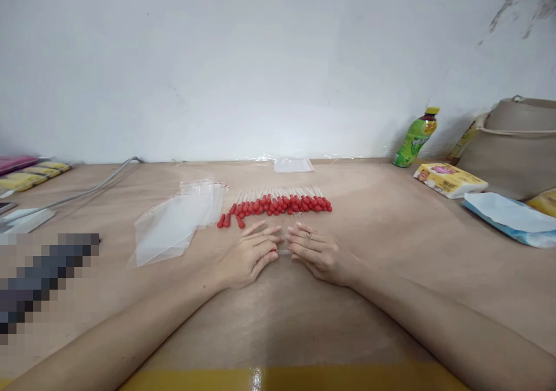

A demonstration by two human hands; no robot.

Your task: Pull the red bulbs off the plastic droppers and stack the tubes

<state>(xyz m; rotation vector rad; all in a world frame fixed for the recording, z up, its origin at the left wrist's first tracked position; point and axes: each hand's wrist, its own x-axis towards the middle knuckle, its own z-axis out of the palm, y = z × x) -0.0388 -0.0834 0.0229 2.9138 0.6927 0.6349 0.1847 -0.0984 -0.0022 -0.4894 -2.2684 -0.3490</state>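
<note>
A thin clear glass tube [284, 252] with a bit of red at its left end lies level between my two hands and looks like a dropper. My left hand [252, 255] is closed on the red end. The fingers of my right hand [320, 253] pinch the other end, which they hide. Just beyond the hands, a long row of droppers with red rubber bulbs [282, 204] lies with glass tips pointing to the wall. A few bare glass tubes [299, 218] show above my right fingers. Clear plastic bags [167, 223] lie fanned out to the left.
At the back right stand a green drink bottle [414, 139], a yellow tissue pack [452, 179] and a beige bag [512, 148], with a blue-white packet [510, 218] nearer. A grey cable [95, 187] crosses the left side. Another plastic packet [293, 165] lies by the wall.
</note>
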